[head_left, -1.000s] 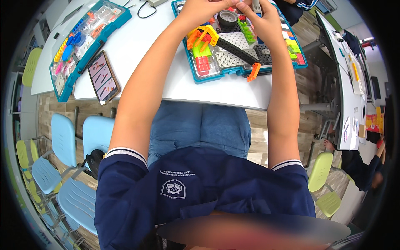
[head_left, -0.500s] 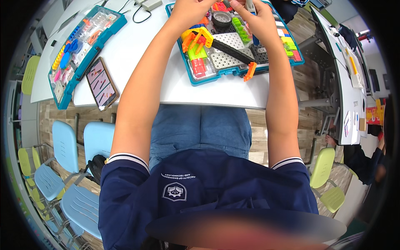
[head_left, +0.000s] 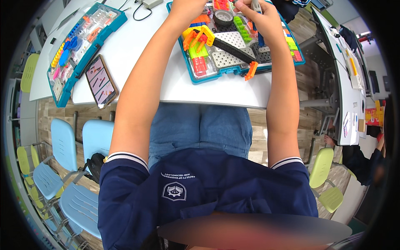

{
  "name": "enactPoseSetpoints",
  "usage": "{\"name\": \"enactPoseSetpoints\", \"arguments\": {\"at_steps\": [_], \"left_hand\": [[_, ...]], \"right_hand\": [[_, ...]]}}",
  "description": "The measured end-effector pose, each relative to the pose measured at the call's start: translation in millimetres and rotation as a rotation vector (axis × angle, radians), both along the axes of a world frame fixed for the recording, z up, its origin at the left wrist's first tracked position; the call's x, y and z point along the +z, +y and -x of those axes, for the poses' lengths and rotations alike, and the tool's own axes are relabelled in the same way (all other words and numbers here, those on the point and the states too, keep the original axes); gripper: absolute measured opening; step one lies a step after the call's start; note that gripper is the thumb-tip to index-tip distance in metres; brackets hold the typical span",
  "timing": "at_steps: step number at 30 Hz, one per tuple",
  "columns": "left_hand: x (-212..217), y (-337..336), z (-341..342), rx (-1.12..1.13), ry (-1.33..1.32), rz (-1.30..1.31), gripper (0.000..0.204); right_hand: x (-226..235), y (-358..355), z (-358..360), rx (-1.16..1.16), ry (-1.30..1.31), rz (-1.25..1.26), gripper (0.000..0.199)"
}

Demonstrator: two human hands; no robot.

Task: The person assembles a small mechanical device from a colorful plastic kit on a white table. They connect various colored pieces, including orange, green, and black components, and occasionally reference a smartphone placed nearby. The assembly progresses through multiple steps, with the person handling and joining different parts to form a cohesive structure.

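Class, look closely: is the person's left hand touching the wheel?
Apart. The head view shows the left hand to the left of the wheel, with orange parts visible in the gap between them.

Right hand around grey piece, parts case

Tbl gap btwn cases, phone obstr.

Pale grey piece (partly hidden), held.
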State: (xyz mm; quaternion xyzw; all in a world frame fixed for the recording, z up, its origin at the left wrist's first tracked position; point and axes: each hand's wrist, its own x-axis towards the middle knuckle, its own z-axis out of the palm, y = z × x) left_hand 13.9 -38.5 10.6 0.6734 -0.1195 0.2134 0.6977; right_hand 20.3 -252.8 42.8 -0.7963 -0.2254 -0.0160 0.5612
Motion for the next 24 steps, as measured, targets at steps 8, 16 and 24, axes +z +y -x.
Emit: {"name": "enactPoseSetpoints", "arguments": {"at_steps": [8, 16, 24], "left_hand": [[-5.6, 1.7, -6.1, -0.03, -0.067, -0.1, 0.017], [19.0, 3.0, 28.1, -0.117, 0.232, -0.484, 0.03], [15.3, 3.4, 29.9, -0.152, -0.073, -0.706, 0.066]], "right_hand": [[-10.9, -10.1, -22.8, 0.045, -0.024, -0.183, 0.017], [2.3, -20.3, -20.6, -0.071, -0.145, -0.018, 0.016], [11.2, -24.6, -9.8, -0.015, -0.123, 0.149, 0.017]]}}
